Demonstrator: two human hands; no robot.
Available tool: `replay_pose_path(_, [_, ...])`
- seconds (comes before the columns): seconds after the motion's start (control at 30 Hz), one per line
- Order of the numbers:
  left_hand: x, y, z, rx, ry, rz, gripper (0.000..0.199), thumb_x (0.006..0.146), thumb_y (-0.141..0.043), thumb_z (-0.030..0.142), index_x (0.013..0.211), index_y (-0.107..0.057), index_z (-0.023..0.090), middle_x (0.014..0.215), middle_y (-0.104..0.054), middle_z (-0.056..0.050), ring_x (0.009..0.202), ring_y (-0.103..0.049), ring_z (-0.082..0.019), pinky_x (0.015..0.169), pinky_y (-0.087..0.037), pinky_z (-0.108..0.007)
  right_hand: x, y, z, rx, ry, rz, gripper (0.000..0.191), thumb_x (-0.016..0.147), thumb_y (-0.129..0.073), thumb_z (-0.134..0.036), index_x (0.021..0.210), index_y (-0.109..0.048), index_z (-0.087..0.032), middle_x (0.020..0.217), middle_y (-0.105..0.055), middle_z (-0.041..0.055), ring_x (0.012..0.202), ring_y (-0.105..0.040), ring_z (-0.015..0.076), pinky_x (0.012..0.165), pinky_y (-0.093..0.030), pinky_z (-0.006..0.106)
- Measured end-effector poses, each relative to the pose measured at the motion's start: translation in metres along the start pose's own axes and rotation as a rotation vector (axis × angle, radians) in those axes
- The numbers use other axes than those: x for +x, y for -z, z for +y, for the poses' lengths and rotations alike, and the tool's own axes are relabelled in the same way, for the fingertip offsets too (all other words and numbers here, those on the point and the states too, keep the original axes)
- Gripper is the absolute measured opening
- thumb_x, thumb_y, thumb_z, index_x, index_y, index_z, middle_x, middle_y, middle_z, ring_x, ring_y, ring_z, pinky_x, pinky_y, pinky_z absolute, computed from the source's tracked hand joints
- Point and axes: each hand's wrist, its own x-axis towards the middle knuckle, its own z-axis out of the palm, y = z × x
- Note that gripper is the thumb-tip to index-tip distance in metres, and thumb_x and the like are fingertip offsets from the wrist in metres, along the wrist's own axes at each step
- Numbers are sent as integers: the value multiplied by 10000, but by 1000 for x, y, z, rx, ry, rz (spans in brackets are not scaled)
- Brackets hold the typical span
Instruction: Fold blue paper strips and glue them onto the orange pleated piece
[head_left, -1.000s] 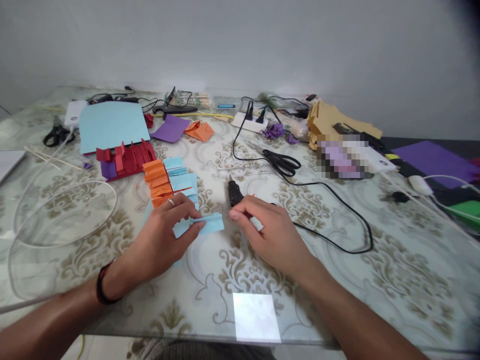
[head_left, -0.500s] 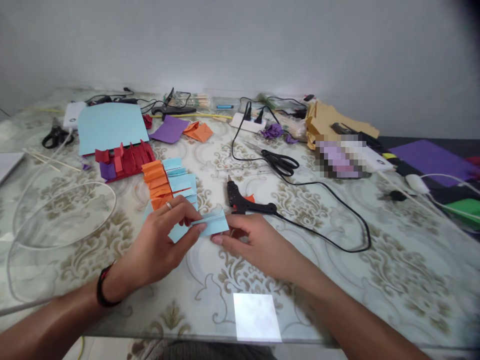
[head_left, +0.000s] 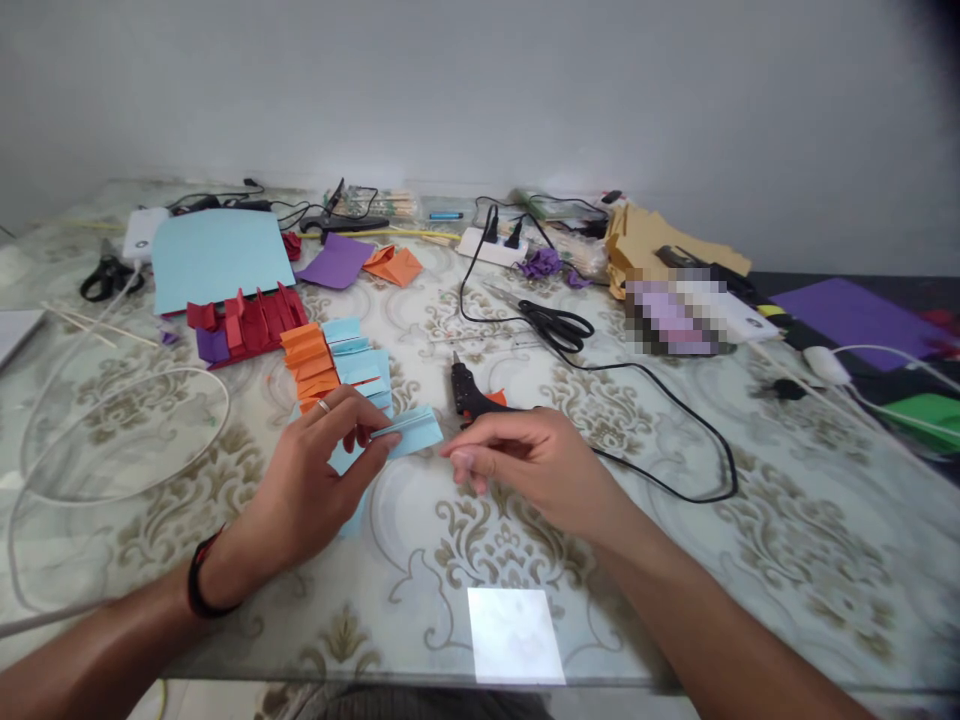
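My left hand (head_left: 311, 480) pinches a folded light-blue paper strip (head_left: 418, 432) between thumb and fingers, its free end pointing right. Beneath and behind that hand lie pleated orange paper pieces (head_left: 309, 362) and light-blue folded paper pieces (head_left: 351, 345), set side by side. My right hand (head_left: 525, 460) is held just right of the strip, apart from it. Its thumb and fingertips are brought together, and nothing shows between them. Right behind the right hand lies a black glue gun (head_left: 466, 388), its handle partly hidden.
Black scissors (head_left: 559, 325) and a white power strip (head_left: 491, 246) lie beyond the glue gun. Red folded paper (head_left: 255, 325) and a light-blue sheet (head_left: 225, 258) are at left. The gun's black cord (head_left: 727, 450) loops right; a white cable (head_left: 225, 400) curves at left.
My right hand has let go of the blue strip's right end and drawn slightly right and toward me. My left hand still holds the strip, moved slightly left.
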Motion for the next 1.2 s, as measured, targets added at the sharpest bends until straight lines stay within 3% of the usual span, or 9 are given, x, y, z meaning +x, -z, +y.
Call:
replay_pose_path(0.2, [0,-2,-3,20,-5,31,139,937,-675,97,906,-595,206,799,-594,48,697,-552,-106,680,-459,-232,1,0,-2,62,47,111,105,868,-803,-281,877,-787,-177,753,-777,23,588,-713,126,597,-585,241])
replay_pose_path(0.43, [0,-10,-14,31,84,-132,89,974,-614,128,922,-590,196,873,-604,3,780,-580,-146,688,-465,-255,-1,1,-2,146,159,118,113,1000,-655,-233,1021,-761,-201,907,-796,31,738,-764,122,733,-627,242])
replay_pose_path(0.53, [0,-10,-15,44,80,-113,78,980,-606,140,936,-580,199,859,-603,7,763,-580,-147,659,-453,-252,-2,2,-4,116,174,146,123,1011,-635,-240,1032,-752,-211,780,-755,-2,644,-711,103,657,-595,219])
replay_pose_path(0.67, [1,-7,-12,43,85,-51,111,963,-613,122,922,-557,208,823,-595,33,719,-577,-131,629,-446,-234,-6,1,-5,49,88,124,141,1023,-618,-298,1033,-737,-224,566,-651,-53,455,-570,78,486,-468,187])
replay_pose_path(0.77, [1,-5,-8,43,88,-13,130,955,-612,113,905,-545,212,800,-586,46,696,-576,-124,602,-436,-223,-7,1,-4,-13,45,117,176,1011,-639,-371,1050,-732,-227,502,-576,-73,427,-509,77,454,-409,187])
replay_pose_path(1.0, [1,-5,-7,40,58,-10,131,946,-628,104,907,-560,210,805,-599,41,711,-581,-126,608,-443,-221,-4,0,-3,-109,87,117,357,1020,-600,-423,749,-606,-191,636,-614,-23,566,-555,94,549,-452,207])
replay_pose_path(1.1, [1,-6,-8,30,64,-13,128,945,-637,110,904,-567,209,798,-606,39,710,-585,-129,600,-442,-220,-5,-1,-5,-208,87,133,268,1013,-603,-364,806,-629,-196,704,-618,-12,626,-569,111,578,-463,218])
replay_pose_path(1.2, [0,-6,-8,16,54,-40,119,942,-657,122,919,-580,209,819,-618,34,725,-594,-131,634,-465,-228,-4,-3,-5,-317,110,134,100,979,-640,-298,982,-690,-211,781,-626,-4,694,-594,130,596,-477,225])
